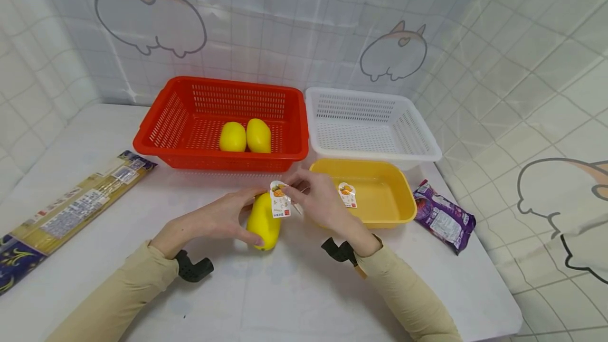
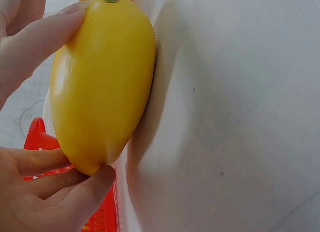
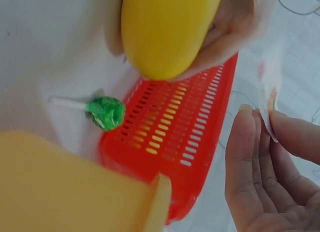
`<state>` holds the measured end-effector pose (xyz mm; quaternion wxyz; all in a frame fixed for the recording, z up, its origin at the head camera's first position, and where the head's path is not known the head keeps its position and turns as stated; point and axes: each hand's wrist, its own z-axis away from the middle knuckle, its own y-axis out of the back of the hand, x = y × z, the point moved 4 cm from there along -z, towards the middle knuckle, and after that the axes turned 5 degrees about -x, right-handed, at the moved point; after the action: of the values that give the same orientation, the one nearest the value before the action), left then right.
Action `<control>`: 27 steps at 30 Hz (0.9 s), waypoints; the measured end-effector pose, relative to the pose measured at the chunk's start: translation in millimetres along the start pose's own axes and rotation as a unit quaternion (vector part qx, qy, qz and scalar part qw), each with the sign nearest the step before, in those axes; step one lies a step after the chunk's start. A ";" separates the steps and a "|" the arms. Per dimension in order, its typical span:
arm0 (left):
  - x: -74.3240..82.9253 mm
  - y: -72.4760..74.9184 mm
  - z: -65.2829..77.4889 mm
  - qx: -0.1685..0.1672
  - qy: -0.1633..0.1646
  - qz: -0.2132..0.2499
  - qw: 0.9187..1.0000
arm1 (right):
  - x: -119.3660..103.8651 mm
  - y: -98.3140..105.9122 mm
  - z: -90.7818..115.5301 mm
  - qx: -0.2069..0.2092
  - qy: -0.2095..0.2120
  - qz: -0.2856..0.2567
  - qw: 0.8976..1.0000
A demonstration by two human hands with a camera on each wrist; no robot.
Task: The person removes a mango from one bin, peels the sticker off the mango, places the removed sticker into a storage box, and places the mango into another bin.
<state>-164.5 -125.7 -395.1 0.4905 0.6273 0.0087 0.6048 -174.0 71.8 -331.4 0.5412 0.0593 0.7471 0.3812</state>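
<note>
My left hand grips a yellow mango on the white table, its thumb at one end and fingers at the other. In the left wrist view the mango shows a small green stem end. Between thumb and fingers, my right hand pinches a white label printed with fruit, just over the mango. That label appears edge-on and blurred in the right wrist view. A lollipop in a green wrapper lies on the table, mostly hidden by the right hand in the head view.
Two mangoes lie in a red basket at the back. A white basket stands beside it. In front is a yellow bin holding a similar label. A purple packet lies right, a noodle packet left.
</note>
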 end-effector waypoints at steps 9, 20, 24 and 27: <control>-2.0 -0.8 0.0 0.003 0.016 -0.008 1.000 | -0.1 12.7 -0.9 0.013 0.007 0.016 1.000; -2.3 -0.7 0.7 0.004 0.015 -0.013 1.000 | 0.9 27.7 -0.9 0.023 0.033 0.010 0.999; -3.0 -0.6 0.8 0.003 0.017 -0.014 1.000 | 1.9 35.0 0.8 0.019 0.033 0.015 0.999; -3.3 -0.4 1.1 0.004 0.014 -0.020 1.000 | 2.3 41.9 1.8 0.011 0.032 0.031 0.999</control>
<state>-164.2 -128.2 -397.6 0.4994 0.6204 0.0306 0.6040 -186.9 103.4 -306.8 0.5042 0.0765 0.7660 0.3914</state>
